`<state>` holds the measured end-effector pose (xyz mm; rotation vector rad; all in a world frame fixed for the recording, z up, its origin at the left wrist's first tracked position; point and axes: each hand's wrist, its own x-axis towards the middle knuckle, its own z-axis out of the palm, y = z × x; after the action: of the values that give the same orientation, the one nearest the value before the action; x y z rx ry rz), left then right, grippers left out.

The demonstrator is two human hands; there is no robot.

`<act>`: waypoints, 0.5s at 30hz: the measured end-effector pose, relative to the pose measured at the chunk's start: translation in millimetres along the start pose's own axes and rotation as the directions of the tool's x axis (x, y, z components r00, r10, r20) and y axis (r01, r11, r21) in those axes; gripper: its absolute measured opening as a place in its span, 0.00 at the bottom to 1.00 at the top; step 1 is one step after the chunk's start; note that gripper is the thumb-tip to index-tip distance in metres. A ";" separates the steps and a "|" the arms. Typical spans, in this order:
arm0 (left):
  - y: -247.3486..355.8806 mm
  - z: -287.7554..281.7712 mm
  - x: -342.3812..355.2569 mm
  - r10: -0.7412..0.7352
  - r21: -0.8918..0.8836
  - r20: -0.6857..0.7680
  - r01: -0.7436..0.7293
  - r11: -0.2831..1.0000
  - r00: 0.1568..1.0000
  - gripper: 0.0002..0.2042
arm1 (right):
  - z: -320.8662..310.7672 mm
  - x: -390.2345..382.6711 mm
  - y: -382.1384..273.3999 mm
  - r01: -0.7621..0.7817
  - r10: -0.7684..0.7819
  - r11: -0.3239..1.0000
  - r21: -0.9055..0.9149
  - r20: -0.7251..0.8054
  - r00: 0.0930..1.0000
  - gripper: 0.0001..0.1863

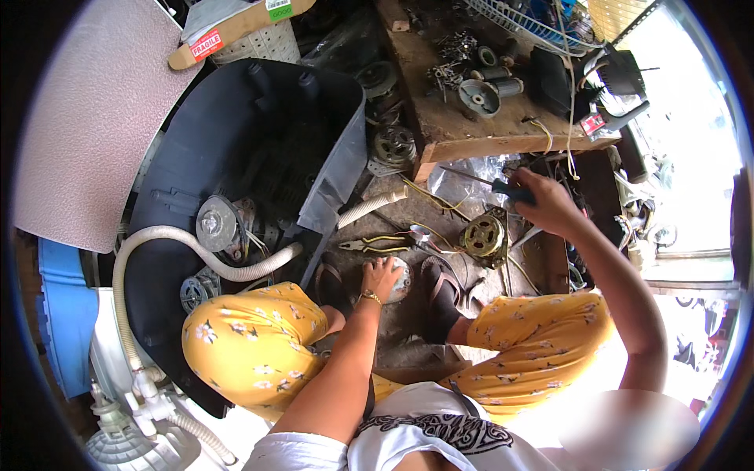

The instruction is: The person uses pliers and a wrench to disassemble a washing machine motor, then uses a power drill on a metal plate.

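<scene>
My right hand (pixel 542 206) is closed round the dark handle of a screwdriver (pixel 470 176), whose shaft points left in the air. Low down between my feet, my left hand (pixel 380 276) rests with spread fingers on a round, pale metal disc (pixel 402 284). Just beyond that hand lie pliers (pixel 369 244) with yellow-and-black handles. A round, brassy motor (pixel 484 237) with openings in its face sits on the floor below my right hand. Wires (pixel 428 235) run between the pliers and the motor.
A dark plastic tub (pixel 251 141) with motors and a ribbed hose (pixel 251 272) stands left. Ahead, a wooden bench (pixel 448 129) carries small metal parts and a power tool (pixel 558 74). Crumpled clear plastic (pixel 463 184) lies by the bench. A white appliance part (pixel 133 439) is at lower left.
</scene>
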<state>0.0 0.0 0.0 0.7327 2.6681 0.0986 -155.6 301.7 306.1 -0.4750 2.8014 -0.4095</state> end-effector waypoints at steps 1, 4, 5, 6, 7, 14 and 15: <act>2.6 4.0 11.8 -0.100 -0.004 -0.039 0.100 0.995 0.994 0.22 | -23.7 -9.1 -3.5 0.012 -0.012 0.999 0.042 0.010 1.000 0.25; 5.5 24.2 0.4 -0.240 0.001 -0.040 0.240 0.971 0.970 0.13 | -46.7 -45.6 -0.8 0.057 -0.086 0.979 0.196 0.141 0.986 0.21; 9.4 29.4 1.5 -0.280 -0.030 -0.049 0.278 0.960 0.959 0.10 | -49.4 -50.4 4.3 0.068 -0.095 0.980 0.188 0.142 0.985 0.21; 14.7 34.2 -1.3 -0.260 0.042 -0.047 0.262 0.964 0.964 0.09 | -42.8 -59.0 14.3 0.060 -0.094 0.979 0.195 0.171 0.981 0.20; 20.4 22.7 6.8 -0.239 0.045 -0.049 0.241 0.969 0.970 0.09 | -36.0 -68.5 29.6 0.041 -0.077 0.980 0.196 0.180 0.981 0.19; -1.0 8.2 0.0 -0.014 0.115 -0.085 0.024 0.993 0.996 0.12 | 96.3 -85.7 85.6 0.015 -0.115 0.847 0.532 0.157 0.981 0.21; -1.2 7.3 1.0 -0.014 0.107 -0.082 0.023 0.994 0.996 0.12 | 114.7 -87.5 87.8 0.020 -0.144 0.834 0.551 0.184 0.972 0.21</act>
<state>1.4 -0.8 -7.3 0.7520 2.7753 -0.0209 -65.2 386.1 191.1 -0.4695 2.3063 -1.0689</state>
